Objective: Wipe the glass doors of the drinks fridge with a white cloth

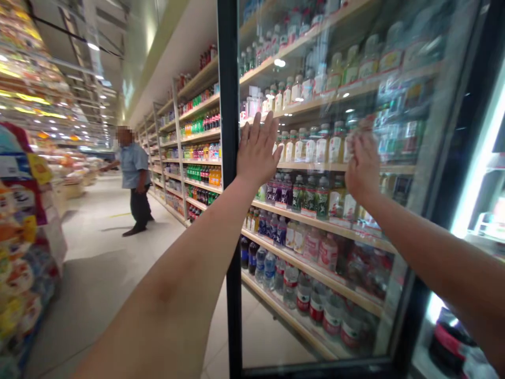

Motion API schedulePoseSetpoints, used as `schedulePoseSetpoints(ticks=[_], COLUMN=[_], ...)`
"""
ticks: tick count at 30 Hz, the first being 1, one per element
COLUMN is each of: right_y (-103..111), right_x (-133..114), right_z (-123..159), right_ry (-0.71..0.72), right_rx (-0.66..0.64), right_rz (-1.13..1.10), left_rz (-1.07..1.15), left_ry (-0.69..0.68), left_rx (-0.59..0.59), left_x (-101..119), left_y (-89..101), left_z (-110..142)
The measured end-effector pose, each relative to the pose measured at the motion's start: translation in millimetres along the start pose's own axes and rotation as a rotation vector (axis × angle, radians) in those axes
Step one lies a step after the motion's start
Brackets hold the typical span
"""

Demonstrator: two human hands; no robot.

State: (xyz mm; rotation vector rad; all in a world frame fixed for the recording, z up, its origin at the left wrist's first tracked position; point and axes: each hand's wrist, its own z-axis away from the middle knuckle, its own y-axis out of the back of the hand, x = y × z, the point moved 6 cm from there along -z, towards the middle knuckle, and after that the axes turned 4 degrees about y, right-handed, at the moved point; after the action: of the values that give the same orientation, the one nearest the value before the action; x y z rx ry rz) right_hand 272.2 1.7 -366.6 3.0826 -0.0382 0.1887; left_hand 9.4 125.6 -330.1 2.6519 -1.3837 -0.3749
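Observation:
A glass cooler door (231,252) with a dark frame stands swung outward before me. My left hand (258,150) lies flat against the glass near the frame's left upright, its fingers stretched upward and spread. Farther right, my right hand (363,160) is raised at the glass, fingers pointing up; it looks slightly blurred, and I cannot tell whether it touches. Neither hand holds anything. Through the pane show shelves of drinks, among them white-labelled bottles (311,147) behind the hands and purple-labelled bottles (275,189) lower down.
Open shelves (199,137) of soft drinks run along the aisle beyond the door. A person (134,179) in a light blue shirt stands on the pale floor (114,263). Bright packaged goods (19,252) are stacked at left. The lit cooler interior (479,195) is at right.

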Motion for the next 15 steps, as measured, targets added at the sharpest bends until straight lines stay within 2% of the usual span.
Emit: schedulePoseSetpoints(ticks=[2, 4, 5, 7, 8, 9, 10, 13, 15], right_y=[-10.2, -9.0, -3.9, 8.5, 11.6, 11.5, 8.3, -6.3, -5.5], right_x=[-23.3, -23.1, -12.8, 14.5, 22.0, 21.9, 14.3, -25.2, -28.2], right_z=[-2.8, -9.2, -14.8, -22.2, -22.3, -21.1, -19.7, -11.6, -7.5], right_ry=[0.175, 0.234, 0.173, -0.07, -0.166, -0.204, -0.175, 0.132, 0.26], right_rx=[-0.127, -0.128, -0.058, 0.135, 0.197, 0.216, 0.186, -0.067, -0.179], right_rz=[-0.037, -0.037, -0.018, 0.039, 0.059, 0.068, 0.064, -0.008, -0.042], left_rz=[-0.026, -0.05, -0.057, -0.054, -0.042, -0.024, -0.003, 0.03, 0.012], left_ry=[-0.007, -0.004, 0.001, 0.01, 0.013, 0.016, 0.019, 0.024, 0.042], left_rx=[-0.005, -0.014, -0.021, -0.032, -0.034, -0.033, -0.031, -0.023, -0.02], left_x=[0.9, 0.4, -0.1, -1.2, -1.6, -1.9, -2.0, 0.3, 4.3], left_y=[1.0, 0.4, -0.4, -2.1, -2.5, -2.4, -1.8, 1.3, 2.3], left_z=[0.2, -0.2, -0.4, -0.5, -0.5, -0.6, -0.7, -2.2, -4.0])
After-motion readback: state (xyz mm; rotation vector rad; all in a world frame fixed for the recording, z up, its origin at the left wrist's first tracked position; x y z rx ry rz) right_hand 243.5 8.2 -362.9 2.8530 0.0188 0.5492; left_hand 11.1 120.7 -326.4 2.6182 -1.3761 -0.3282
